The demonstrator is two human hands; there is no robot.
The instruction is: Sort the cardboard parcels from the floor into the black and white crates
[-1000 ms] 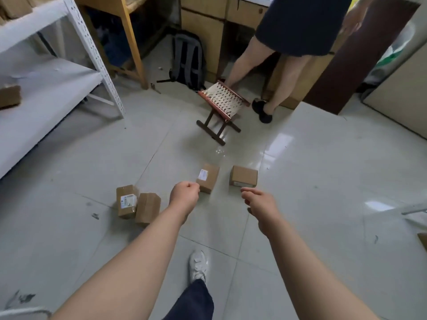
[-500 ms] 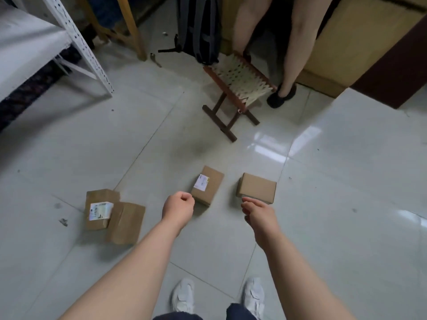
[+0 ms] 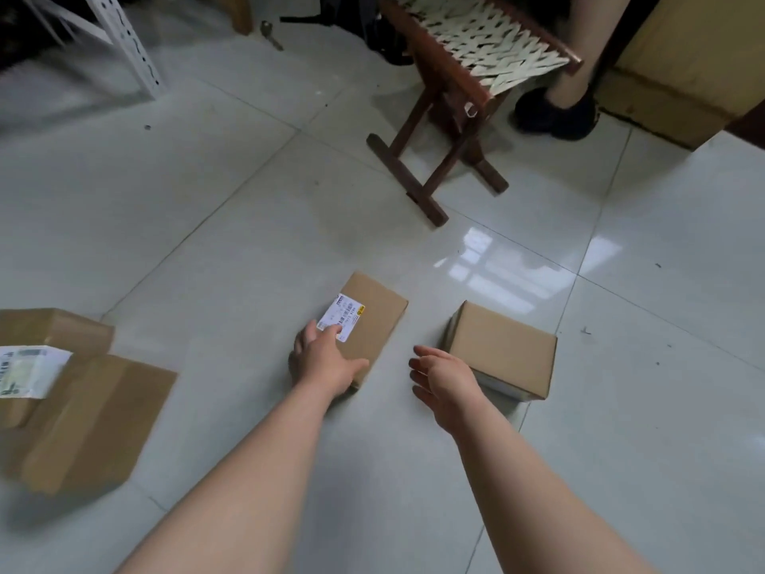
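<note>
The left hand (image 3: pixel 327 358), a fist a moment ago, now lies spread on the near end of the labelled parcel (image 3: pixel 374 321). The right hand (image 3: pixel 443 379), fingers loosely open, has come just beside the plain parcel (image 3: pixel 503 350). Both parcels still sit mid-floor (image 3: pixel 207 200), so a pickup is probably starting. No crates are in view.

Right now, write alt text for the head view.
The left hand touches a labelled cardboard parcel on the tiled floor; the right hand, open, is beside a plain parcel. Two more parcels lie left, a woven stool beyond.
</note>
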